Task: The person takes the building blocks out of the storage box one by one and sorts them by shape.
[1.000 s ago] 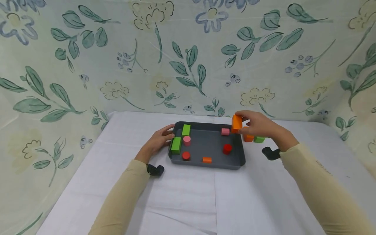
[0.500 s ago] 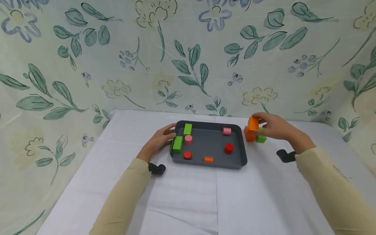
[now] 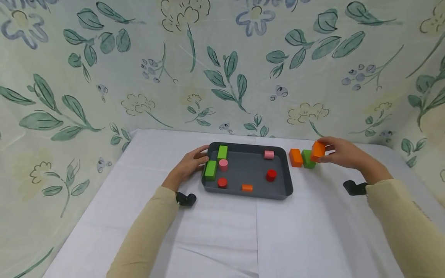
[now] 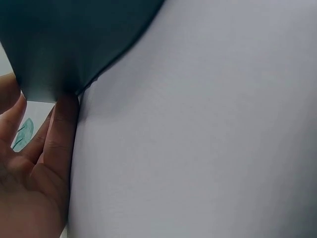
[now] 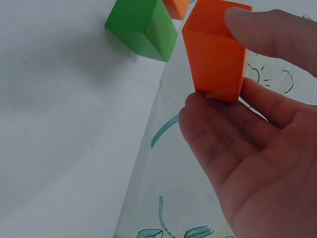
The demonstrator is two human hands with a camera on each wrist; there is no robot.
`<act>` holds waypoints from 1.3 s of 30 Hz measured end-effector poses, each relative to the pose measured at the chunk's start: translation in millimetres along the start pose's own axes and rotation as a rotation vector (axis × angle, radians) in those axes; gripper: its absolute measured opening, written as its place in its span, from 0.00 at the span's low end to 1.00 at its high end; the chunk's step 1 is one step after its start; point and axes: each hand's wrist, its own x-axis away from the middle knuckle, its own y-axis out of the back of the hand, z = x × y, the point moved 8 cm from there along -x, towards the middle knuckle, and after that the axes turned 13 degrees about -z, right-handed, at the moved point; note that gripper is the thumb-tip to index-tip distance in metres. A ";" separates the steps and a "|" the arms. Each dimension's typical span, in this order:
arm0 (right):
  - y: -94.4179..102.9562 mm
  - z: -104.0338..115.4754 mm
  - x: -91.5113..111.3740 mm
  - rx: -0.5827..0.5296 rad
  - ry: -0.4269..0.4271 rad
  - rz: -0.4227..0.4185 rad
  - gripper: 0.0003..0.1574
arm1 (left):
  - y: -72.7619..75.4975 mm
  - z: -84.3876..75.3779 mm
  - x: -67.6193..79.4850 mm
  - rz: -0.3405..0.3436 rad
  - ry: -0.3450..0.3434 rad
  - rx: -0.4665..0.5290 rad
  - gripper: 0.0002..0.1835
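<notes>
near me, the white-covered worktop (image 3: 222, 235) runs up to a dark grey tray (image 3: 246, 166). along the tray's near side an orange peg (image 3: 247, 187) lies on its side, with a red peg (image 3: 222, 182) to its left and another red peg (image 3: 271, 175) to its right, a bit farther in. the left grip (image 3: 189, 164) rests against the tray's left end, fingers fairly straight and curled round nothing. by that end sit a green block (image 3: 210, 170) and, just right of it, a pink peg (image 3: 223, 165). farther in are a second green block (image 3: 222, 152) on the left and a second pink peg (image 3: 269, 154) on the right. that makes seven pieces in the tray, none of them being touched.

past the tray's right side, toward the far edge, an orange block (image 3: 296, 157) and a third green block (image 3: 308, 159) rest side by side on the worktop. right of those, the right grip (image 3: 340, 152) pinches a second orange block (image 3: 318, 151); i can't tell whether its underside meets the worktop.

i'd call it partway: two blocks set down out here, a third not yet let go, seven pieces still in the tray. behind it all hangs flowered cloth (image 3: 194, 123).
</notes>
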 end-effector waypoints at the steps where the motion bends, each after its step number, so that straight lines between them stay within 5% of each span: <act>1: -0.1 -5.2 0.3 0.000 -0.012 0.005 0.44 | -0.2 0.3 0.2 0.002 0.001 -0.002 0.32; 18: -19.7 -60.2 -6.2 -0.045 -0.142 0.073 0.48 | 1.6 -0.2 -0.8 0.004 -0.018 0.005 0.31; 39: -35.1 -68.4 -11.2 -0.087 -0.174 0.112 0.47 | 0.4 -0.9 -2.9 0.012 -0.029 -0.007 0.31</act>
